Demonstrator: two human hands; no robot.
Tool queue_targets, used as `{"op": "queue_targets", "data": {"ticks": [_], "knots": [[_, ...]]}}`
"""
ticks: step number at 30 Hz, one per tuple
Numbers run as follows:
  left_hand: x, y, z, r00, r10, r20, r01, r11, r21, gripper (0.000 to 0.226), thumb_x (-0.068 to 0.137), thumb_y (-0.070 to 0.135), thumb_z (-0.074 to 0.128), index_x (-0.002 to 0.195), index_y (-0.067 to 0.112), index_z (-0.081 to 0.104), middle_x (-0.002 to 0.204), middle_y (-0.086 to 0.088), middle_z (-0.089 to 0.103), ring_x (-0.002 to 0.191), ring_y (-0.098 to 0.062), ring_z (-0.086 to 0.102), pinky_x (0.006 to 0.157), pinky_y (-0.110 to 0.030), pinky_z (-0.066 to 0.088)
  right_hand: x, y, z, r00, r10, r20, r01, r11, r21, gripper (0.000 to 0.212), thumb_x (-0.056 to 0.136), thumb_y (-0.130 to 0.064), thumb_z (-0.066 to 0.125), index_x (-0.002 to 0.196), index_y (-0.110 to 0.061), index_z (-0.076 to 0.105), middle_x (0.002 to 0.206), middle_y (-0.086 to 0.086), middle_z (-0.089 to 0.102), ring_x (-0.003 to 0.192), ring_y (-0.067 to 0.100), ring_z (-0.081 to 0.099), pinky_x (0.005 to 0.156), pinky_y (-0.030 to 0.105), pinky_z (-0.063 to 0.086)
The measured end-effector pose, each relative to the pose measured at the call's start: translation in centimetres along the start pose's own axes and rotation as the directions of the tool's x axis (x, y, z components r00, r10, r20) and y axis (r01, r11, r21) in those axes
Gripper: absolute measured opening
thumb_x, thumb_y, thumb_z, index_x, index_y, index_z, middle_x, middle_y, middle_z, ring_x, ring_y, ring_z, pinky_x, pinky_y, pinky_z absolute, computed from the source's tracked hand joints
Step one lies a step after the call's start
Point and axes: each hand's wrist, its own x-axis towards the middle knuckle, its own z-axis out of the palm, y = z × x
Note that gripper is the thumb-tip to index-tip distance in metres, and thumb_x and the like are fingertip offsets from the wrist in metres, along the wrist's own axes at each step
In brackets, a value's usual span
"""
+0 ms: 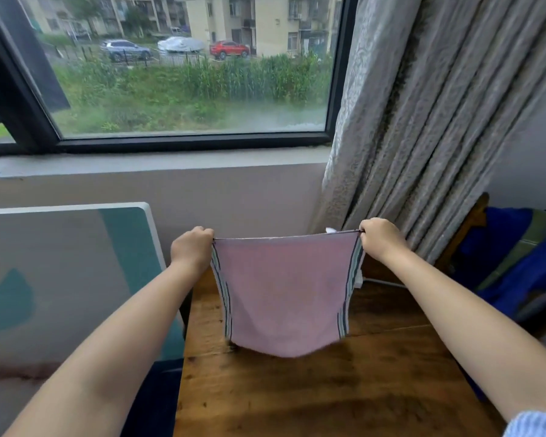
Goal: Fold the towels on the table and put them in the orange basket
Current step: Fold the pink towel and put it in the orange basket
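Towel (284, 298) stretched in the air between two hands, above the worktop (328, 389).

Left hand (191, 249) curls its fingers tight round the towel's upper left corner; right hand (380, 239) pinches the upper right corner the same way, so the top edge runs taut and nearly level between the two grips. From that edge the cloth hangs down as a soft pink sheet, napped like terry, with narrow dark, grey and white stripes down both side edges. Its sides draw inward toward a rounded lower edge that hangs just over the wood. That worktop is brown, glossy, grained board. At far right, a grey pleated curtain (423, 121) falls behind the right hand.
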Motion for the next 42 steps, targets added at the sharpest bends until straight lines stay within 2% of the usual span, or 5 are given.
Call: {"op": "queue_targets", "data": {"ticks": [12,19,27,36,42], "knots": [[-4.3,-3.5,1.7,0.973,0.231,0.001,-0.225,0.95,-0.216,0.009,0.076,0.007,0.059,0.082,0.0,0.062,0.091,-0.017,0.064,0.091,-0.033,0.058,0.07,-0.035,0.045,-5.5,3.0,4.9,0.954,-0.298,-0.03,0.299,0.949,0.103,0.013,0.08,0.006,0.058,0.089,0.01,0.066,0.094,0.026,0.065,0.096,0.038,0.058,0.085,0.037,0.038],[-14.7,-2.7,10.4,0.661,0.393,0.639,-0.349,0.915,-0.202,0.033,0.078,0.01,0.052,0.06,0.024,0.028,0.071,0.002,0.042,0.073,-0.019,0.042,0.058,-0.027,0.029,-15.7,5.4,13.1,0.799,-0.378,0.468,0.402,0.914,0.052,0.021,0.09,-0.014,0.046,0.101,-0.009,0.064,0.107,0.004,0.062,0.108,0.019,0.052,0.088,0.022,0.037],[-22.5,-0.7,15.8,0.403,0.265,0.876,-0.256,0.952,-0.17,0.014,0.083,0.007,0.052,0.076,0.013,0.042,0.065,0.003,0.035,0.072,-0.019,0.039,0.048,-0.02,0.023,-23.2,5.6,19.0,0.599,-0.217,0.77,0.355,0.935,-0.013,0.019,0.085,-0.012,0.048,0.093,-0.011,0.065,0.105,0.006,0.06,0.102,0.02,0.052,0.083,0.031,0.046],[-22.4,-1.9,16.1,0.093,0.205,0.974,0.153,0.964,-0.217,0.028,0.084,0.004,0.044,0.062,0.018,0.032,0.064,0.003,0.033,0.055,-0.011,0.028,0.05,-0.018,0.027,-21.1,5.4,19.4,0.035,-0.034,0.999,0.033,0.999,0.033,0.018,0.077,-0.011,0.058,0.061,-0.02,0.054,0.071,-0.005,0.048,0.073,0.013,0.044,0.062,0.022,0.035],[-17.6,-3.2,16.6,0.444,0.045,0.895,0.612,0.715,-0.339,0.016,0.087,0.011,0.052,0.071,0.015,0.049,0.072,0.0,0.047,0.065,-0.013,0.043,0.059,-0.023,0.037,-14.1,5.7,18.7,0.463,-0.043,0.885,-0.303,0.931,0.204,0.013,0.081,-0.01,0.057,0.069,-0.014,0.055,0.078,0.003,0.054,0.073,0.015,0.049,0.067,0.029,0.039]]}}
